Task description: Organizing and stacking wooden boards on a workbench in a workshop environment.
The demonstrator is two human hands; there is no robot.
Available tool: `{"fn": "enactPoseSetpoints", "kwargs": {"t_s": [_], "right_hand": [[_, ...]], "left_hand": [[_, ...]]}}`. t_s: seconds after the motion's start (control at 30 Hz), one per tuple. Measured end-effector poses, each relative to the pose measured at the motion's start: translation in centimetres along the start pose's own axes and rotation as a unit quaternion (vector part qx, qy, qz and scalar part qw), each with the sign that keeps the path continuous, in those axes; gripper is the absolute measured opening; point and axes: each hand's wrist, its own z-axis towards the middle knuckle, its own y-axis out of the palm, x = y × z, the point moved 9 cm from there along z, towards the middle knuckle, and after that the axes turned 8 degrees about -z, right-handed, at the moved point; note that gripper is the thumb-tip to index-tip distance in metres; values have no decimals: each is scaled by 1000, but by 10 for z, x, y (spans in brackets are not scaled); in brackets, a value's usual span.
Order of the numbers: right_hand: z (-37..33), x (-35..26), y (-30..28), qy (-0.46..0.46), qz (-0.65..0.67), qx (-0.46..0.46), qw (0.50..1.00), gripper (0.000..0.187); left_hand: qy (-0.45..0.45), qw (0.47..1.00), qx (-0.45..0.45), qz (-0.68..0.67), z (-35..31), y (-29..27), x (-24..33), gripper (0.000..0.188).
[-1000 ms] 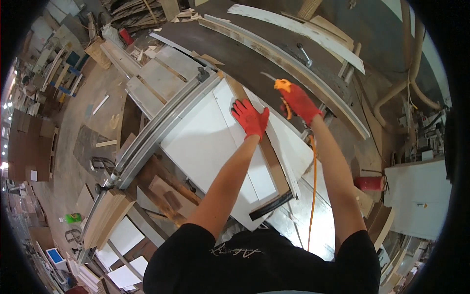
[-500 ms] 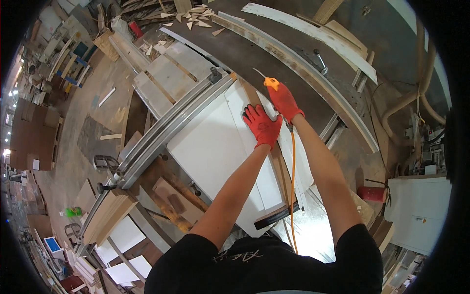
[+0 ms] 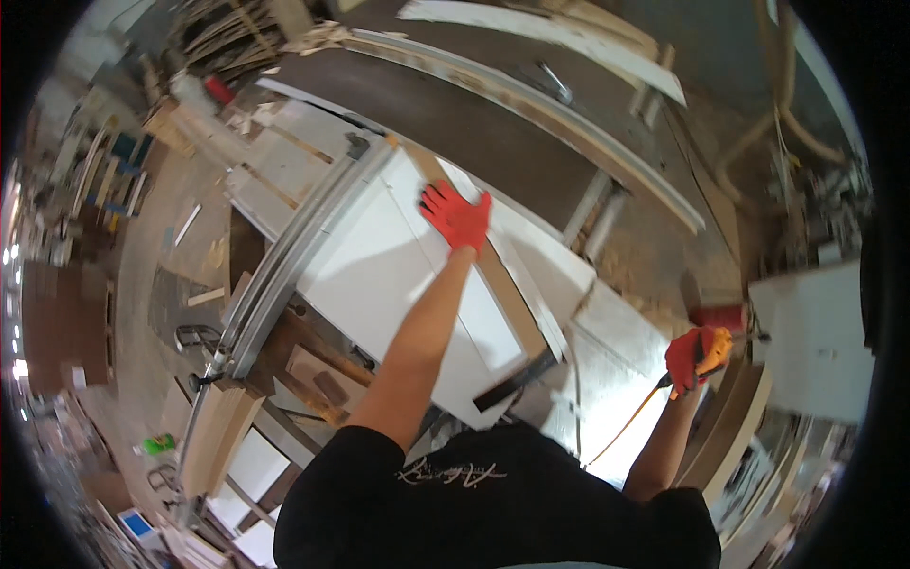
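Observation:
My left hand (image 3: 457, 216), in a red glove with dark fingertips, lies flat with spread fingers over a brown wooden strip (image 3: 502, 299). That strip runs along a white panel (image 3: 374, 261) on the machine table. Out at the lower right, my right hand (image 3: 682, 362), gloved in red too, is closed round an orange air blow gun (image 3: 714, 353). A thin orange hose (image 3: 626, 429) hangs from the gun down towards the bright metal surface. The gun's nozzle cannot be made out here.
A metal sliding rail (image 3: 284, 280) borders the panel on the left. Beyond the dark tabletop lies a long fence (image 3: 531, 93) with a white board (image 3: 559, 43) behind it. A black bar (image 3: 515, 382) sits at the panel's near end. At right are a red cylinder (image 3: 718, 318) and white cabinet (image 3: 810, 351).
My right hand has swung with the air blow gun from beside my left hand at the panel's far part to the lower right. My left hand stays over the strip; the whole view has shifted.

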Motion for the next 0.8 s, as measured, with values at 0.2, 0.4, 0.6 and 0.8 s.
{"fn": "enactPoseSetpoints", "kwargs": {"t_s": [0.2,0.4,0.6,0.8], "right_hand": [[-120,-8,9,59,-254,317,912,54],[-87,17,18,38,-174,195,965,63],[-95,9,26,126,-221,261,931,47],[-152,99,40,474,-293,186,809,35]], "left_hand": [[50,997,-54,29,12,37,-26,104],[126,970,73,196,31,31,-33,93],[93,980,23,176,45,57,-19,102],[54,989,-40,135,18,55,-17,96]]}}
